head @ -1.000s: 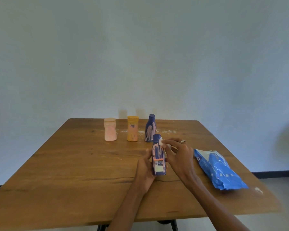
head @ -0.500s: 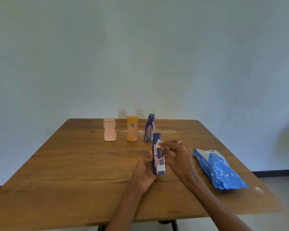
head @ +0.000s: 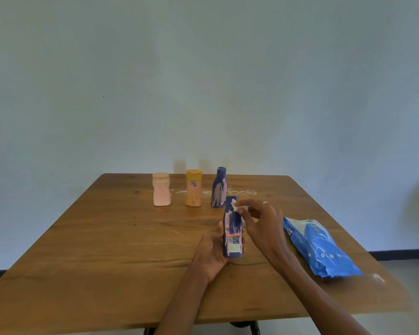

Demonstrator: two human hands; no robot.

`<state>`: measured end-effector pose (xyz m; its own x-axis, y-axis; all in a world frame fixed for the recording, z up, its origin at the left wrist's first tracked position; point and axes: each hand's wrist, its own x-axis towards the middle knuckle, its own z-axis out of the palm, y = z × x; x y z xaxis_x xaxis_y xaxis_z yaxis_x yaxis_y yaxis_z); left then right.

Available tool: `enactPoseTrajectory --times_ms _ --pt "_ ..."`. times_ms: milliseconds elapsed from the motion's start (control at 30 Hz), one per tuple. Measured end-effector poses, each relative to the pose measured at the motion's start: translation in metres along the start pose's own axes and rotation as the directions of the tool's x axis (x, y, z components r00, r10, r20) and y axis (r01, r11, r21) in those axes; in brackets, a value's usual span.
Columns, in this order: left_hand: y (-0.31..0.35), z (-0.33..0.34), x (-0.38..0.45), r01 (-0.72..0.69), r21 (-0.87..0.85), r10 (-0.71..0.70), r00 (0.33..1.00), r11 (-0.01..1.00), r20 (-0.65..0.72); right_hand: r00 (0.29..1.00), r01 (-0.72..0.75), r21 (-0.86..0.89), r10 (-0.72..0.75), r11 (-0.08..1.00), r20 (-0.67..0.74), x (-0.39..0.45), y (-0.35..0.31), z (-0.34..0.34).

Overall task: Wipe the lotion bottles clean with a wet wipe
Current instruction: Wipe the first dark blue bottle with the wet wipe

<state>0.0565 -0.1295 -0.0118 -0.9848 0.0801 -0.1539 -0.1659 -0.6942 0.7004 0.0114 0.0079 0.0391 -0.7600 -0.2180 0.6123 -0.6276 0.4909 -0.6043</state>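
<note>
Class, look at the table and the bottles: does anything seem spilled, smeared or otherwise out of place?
Yes. Pale streaks run down the blue bottle held in the left hand and the blue bottle at the back. White smears mark the table around the back row, with a white speck beside the wipes pack.

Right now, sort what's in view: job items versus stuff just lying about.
Job: held blue bottle, wet wipe, left hand, right hand, pink bottle, yellow bottle, far blue bottle, wipes pack.
Lying about: white scrap on table.
</note>
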Motion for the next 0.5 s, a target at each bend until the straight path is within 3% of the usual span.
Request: enactPoseTrajectory --times_ms 233,500 --pt "0.001 0.001 -0.001 -0.001 -0.044 0.002 1.0 0.999 0.025 0.996 -0.019 -0.071 0.025 0.997 0.088 -0.031 0.015 0.0" --pt "-0.003 0.001 0.001 0.009 0.033 -0.008 1.0 0.999 -0.012 0.998 0.01 -0.009 -0.01 1.0 -0.055 0.01 -0.003 -0.002"
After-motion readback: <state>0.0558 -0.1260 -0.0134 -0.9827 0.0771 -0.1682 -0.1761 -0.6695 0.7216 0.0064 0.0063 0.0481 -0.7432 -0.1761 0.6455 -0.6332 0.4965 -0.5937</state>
